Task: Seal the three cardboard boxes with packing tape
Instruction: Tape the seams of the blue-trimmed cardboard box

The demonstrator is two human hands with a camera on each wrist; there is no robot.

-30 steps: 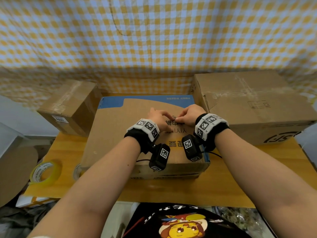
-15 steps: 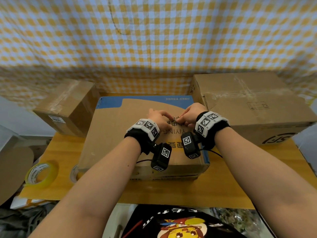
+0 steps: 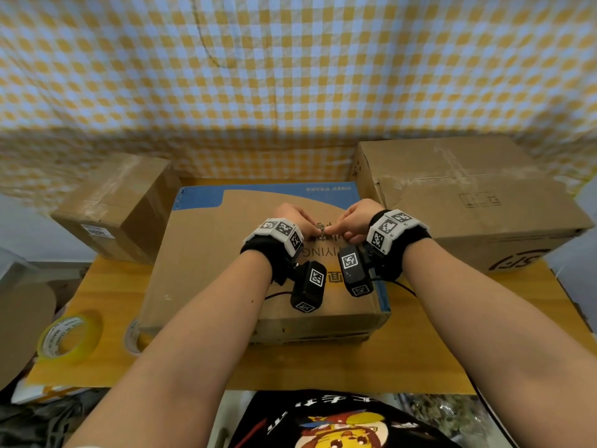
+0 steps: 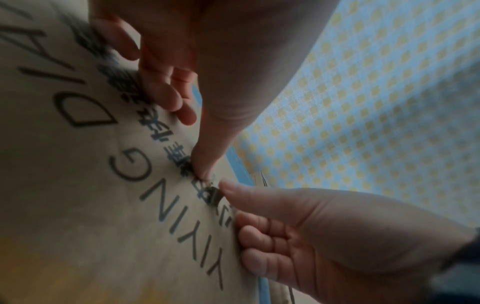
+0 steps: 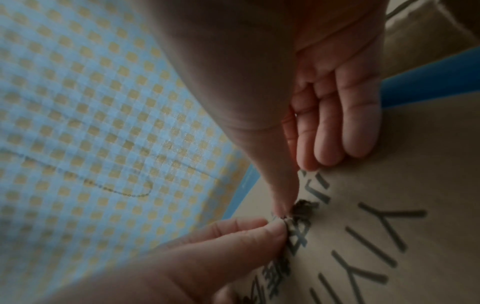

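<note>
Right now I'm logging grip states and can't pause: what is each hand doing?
Left hand: fingers curled, fingertips on the middle box top; whether it pinches anything cannot be told.
Right hand: the same, cannot be told.

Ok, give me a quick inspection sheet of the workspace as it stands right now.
Surface: wooden tabletop.
Job's things: blue-trimmed printed cardboard box centre; small brown cardboard box far left; large plain cardboard box right; yellow tape roll at left edge.
Clutter: second tape roll half hidden beside the centre box.
Grips: left hand and right hand meet fingertip to fingertip at a small dark tear on the centre box.
Cables: thin black wrist-camera cables.
Surroundings: yellow-and-blue checked cloth behind.
</note>
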